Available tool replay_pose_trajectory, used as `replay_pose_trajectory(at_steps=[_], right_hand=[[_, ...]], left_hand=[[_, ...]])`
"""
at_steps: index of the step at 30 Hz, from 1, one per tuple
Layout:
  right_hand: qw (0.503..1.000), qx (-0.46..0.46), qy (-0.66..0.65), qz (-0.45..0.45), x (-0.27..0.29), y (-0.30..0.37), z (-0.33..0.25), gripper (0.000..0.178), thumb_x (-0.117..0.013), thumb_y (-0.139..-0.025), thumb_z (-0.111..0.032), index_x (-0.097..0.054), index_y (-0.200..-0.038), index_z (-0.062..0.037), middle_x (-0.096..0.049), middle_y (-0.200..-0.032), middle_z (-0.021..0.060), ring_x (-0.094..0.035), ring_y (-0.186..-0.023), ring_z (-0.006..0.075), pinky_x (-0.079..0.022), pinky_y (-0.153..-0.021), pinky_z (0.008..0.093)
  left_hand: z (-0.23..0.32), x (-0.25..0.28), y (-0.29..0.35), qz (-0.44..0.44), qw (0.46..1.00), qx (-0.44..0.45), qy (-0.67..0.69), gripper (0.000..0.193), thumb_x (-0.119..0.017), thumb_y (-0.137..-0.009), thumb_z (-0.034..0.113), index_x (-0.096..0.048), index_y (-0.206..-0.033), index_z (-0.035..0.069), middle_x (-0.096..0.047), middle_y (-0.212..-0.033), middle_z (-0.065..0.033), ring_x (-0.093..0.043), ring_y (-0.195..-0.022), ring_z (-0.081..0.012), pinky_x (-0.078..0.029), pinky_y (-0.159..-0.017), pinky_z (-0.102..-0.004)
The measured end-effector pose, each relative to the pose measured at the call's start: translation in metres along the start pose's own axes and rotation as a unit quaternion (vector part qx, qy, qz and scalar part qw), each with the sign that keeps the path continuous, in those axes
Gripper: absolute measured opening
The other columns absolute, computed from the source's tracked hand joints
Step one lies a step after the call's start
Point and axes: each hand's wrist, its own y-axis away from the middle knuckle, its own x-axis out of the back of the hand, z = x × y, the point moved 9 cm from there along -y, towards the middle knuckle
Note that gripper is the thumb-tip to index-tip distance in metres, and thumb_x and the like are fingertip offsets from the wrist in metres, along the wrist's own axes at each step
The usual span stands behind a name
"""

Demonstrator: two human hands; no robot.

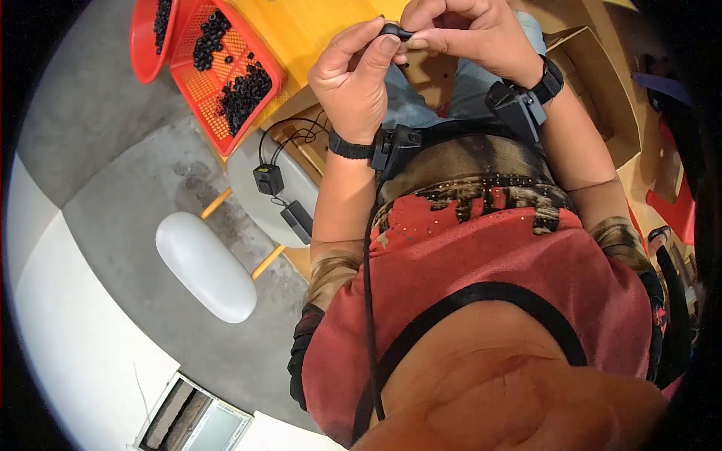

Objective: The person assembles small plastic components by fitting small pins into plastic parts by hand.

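Close together at the top of the head view, my two hands pinch a small, dark, rounded black part (394, 30) between thumbs and fingertips. My left hand (352, 71) grips its rounded end. From the other side, my right hand (470, 34) pinches its narrower end, and the fingers partly cover it. Nearest to my left hand is a red slotted basket (274, 56), divided in two, with small black ring-like pieces (210, 41) in one part and a heap of finer black pieces (247, 94) in the other.
A yellow table (301, 22) bears the basket. A red basin (143, 45) with more black pieces adjoins it. An opened cardboard box (594, 90) stands at right. At left are a white chair (204, 267) and a black adapter (267, 179) with cables beside a black power bank (298, 220).
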Motion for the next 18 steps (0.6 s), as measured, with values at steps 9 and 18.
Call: replay_pose_trajectory(at_steps=[9, 18], right_hand=[[0.992, -0.03, -0.118, 0.024, 0.002, -0.001, 0.015, 0.014, -0.074, -0.093, 0.0, -0.072, -0.106, 0.0032, -0.077, -0.095, 0.0116, -0.073, -0.083, 0.0142, -0.058, -0.073, 0.0245], [0.985, -0.07, -0.154, 0.041, 0.005, 0.003, 0.025, 0.013, -0.075, -0.093, -0.004, -0.072, -0.105, 0.0022, -0.077, -0.092, 0.0105, -0.069, -0.069, 0.0101, -0.056, -0.062, 0.0208]], left_hand=[[-0.008, -0.006, 0.002, 0.009, 0.993, 0.096, 0.067, 0.027, -0.071, -0.096, 0.001, -0.071, -0.122, -0.001, -0.074, -0.097, -0.0123, -0.069, -0.08, -0.0195, -0.058, -0.076, -0.031], [-0.015, -0.007, 0.004, 0.019, 0.986, 0.12, 0.114, 0.027, -0.07, -0.095, 0.0, -0.071, -0.122, -0.001, -0.074, -0.097, -0.0119, -0.07, -0.081, -0.0194, -0.059, -0.075, -0.0298]])
